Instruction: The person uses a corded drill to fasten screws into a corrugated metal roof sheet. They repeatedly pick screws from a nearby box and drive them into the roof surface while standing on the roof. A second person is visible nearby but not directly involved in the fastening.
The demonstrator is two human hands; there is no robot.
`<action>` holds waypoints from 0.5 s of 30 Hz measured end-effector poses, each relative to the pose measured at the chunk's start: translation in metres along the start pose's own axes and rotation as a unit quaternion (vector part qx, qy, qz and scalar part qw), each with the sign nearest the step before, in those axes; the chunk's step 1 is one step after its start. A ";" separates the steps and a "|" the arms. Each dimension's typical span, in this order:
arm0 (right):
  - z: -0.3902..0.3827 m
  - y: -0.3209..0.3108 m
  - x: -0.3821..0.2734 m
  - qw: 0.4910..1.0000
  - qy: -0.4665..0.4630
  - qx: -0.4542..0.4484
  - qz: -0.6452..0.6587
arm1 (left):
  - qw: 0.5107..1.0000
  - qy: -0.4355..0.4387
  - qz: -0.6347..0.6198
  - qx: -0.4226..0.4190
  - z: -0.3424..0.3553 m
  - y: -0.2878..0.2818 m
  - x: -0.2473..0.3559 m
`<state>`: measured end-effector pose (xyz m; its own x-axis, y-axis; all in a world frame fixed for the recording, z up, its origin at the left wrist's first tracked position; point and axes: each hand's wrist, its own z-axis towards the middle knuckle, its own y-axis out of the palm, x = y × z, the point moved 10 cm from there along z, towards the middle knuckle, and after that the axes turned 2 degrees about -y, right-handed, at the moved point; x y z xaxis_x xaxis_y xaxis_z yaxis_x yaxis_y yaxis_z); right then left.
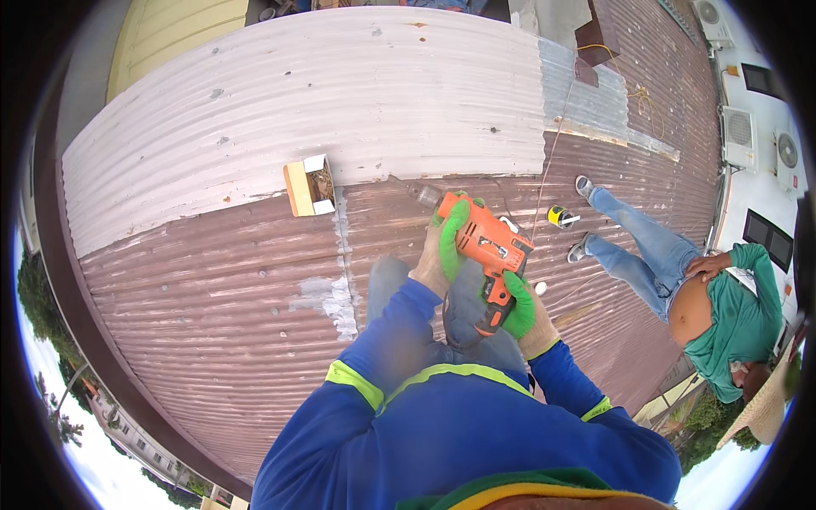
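An orange power drill is held up in front of me, over the corrugated roof, its grey chuck pointing to the upper left. My left hand, in a green-palmed work glove, grips the front of its body just behind the chuck. Around its handle is wrapped my right hand, gloved the same way. A thin bit seems to stick out of the chuck. Left of the drill, an opened small cardboard box lies on the roof with brownish small pieces in it, too small to name.
Pale corrugated sheet covers the far part; brown corrugated roofing lies nearer. A yellow-and-black can stands to the right, close to the shoes of another person in a green top. Air-conditioner units line the right wall. A cord crosses the roof.
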<state>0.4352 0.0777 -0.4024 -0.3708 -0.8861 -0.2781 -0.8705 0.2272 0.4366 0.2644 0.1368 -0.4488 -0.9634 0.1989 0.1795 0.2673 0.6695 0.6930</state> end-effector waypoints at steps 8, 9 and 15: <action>-0.001 0.075 -0.036 0.997 -0.003 -0.080 0.011 | 0.999 -0.007 0.002 -0.051 0.009 0.068 0.063; 0.002 0.082 -0.036 0.998 0.001 -0.063 0.012 | 0.999 -0.016 -0.010 -0.045 0.014 0.068 0.070; 0.009 0.160 -0.052 0.998 -0.022 -0.040 0.052 | 0.991 -0.074 -0.060 -0.093 0.044 0.100 0.123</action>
<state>0.3121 0.1641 -0.3253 -0.4736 -0.8402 -0.2641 -0.7987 0.2833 0.5308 0.1736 0.2601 -0.3882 -0.9712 0.2379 -0.0077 0.1291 0.5536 0.8227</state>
